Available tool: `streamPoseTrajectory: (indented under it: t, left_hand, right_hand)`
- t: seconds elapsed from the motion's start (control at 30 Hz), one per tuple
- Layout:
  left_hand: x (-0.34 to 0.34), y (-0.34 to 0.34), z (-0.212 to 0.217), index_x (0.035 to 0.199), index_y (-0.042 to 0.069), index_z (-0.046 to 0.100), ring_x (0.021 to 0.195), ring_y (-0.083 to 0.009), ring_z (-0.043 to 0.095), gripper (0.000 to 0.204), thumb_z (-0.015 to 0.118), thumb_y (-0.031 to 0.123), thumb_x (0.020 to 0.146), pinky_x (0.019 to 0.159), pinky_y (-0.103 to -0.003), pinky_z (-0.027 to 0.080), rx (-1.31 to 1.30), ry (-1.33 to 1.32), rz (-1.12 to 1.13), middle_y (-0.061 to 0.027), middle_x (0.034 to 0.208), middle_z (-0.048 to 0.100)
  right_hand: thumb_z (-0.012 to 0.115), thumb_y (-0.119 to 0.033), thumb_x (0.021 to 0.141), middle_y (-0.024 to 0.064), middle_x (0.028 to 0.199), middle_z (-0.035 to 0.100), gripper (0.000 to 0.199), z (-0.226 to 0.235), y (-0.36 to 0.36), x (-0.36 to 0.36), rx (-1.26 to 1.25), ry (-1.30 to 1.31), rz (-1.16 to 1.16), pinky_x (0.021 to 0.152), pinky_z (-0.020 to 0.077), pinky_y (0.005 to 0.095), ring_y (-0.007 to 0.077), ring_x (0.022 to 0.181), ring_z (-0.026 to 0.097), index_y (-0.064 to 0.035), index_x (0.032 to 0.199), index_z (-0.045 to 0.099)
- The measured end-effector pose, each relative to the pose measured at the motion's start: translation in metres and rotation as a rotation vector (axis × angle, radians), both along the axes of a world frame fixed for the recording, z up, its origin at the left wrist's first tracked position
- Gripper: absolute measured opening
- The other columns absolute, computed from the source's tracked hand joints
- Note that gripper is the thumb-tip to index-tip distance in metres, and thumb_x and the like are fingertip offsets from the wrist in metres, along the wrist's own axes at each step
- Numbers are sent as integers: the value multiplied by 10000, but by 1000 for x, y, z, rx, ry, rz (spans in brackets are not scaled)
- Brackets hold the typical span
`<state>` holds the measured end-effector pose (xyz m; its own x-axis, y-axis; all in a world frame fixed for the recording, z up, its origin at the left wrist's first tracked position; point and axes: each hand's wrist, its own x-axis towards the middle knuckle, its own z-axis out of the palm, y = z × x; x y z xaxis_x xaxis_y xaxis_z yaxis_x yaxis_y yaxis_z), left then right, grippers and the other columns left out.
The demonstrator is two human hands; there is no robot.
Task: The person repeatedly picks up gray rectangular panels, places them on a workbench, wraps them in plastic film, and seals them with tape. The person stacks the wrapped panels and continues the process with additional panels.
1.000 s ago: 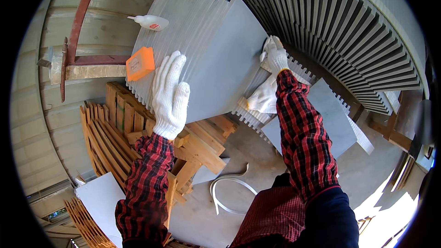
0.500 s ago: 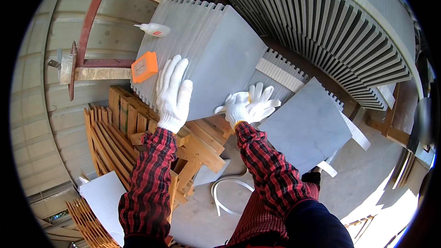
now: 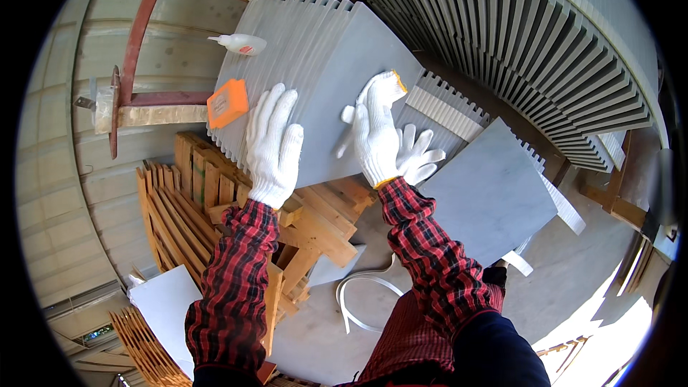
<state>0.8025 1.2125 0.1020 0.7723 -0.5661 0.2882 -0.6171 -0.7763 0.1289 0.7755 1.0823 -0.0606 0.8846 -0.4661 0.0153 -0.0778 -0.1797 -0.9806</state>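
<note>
Head view shows both gloved hands, left hand (image 3: 273,145) and right hand (image 3: 378,135), pressed flat with open grip on the front grey slab (image 3: 337,72) of a stack leaning on wooden pallets (image 3: 215,193).

The right hand (image 3: 383,140), a second ago far right at the edge of the grey slab (image 3: 337,64), has come left and now lies flat on the slab's face beside the left hand (image 3: 272,143).

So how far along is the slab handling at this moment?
Done: many grey slabs stand on edge in a row. In hand: left hand and right hand, gloved, lie flat on the front slab. Left: another slab leans apart at the right.
</note>
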Motion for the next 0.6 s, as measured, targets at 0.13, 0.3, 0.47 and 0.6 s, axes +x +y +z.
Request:
streamPoseTrajectory:
  t: [0.13, 0.3, 0.47, 0.6]
  left_hand:
    - [2, -3, -2, 1380, 50, 566, 1350, -368, 457, 427, 497, 277, 1024, 1142, -469, 335, -43, 2, 6, -162, 1449, 515]
    - [6, -2, -5, 1384, 62, 565, 1352, -359, 459, 417, 502, 261, 1023, 1140, -463, 344, -43, 1, 1, -151, 1447, 520]
    - [9, -2, -3, 1383, 68, 567, 1349, -349, 465, 405, 521, 237, 1017, 1138, -458, 348, -41, -12, -24, -143, 1443, 527]
    - [8, 1, -6, 1375, 78, 574, 1353, -349, 462, 388, 520, 225, 1020, 1143, -452, 344, -73, -8, -18, -136, 1445, 527]
  right_hand:
    - [433, -508, 1017, 118, 1249, 583, 539, -58, 6, -19, 1833, -341, -75, 873, 503, 591, 294, 1136, 569, -114, 1385, 456]
    - [581, -292, 987, 70, 1085, 603, 406, 15, 101, -57, -57, 184, 88, 820, 487, 442, 279, 942, 582, -107, 1334, 480]
    - [489, -430, 982, 113, 1154, 590, 508, -4, 98, -56, -159, 290, 517, 899, 389, 534, 357, 1058, 533, -136, 1394, 444]
    - [367, -616, 1000, 158, 1318, 594, 694, -38, 43, -53, -1611, 538, 1065, 984, 303, 721, 455, 1223, 519, -158, 1522, 362]
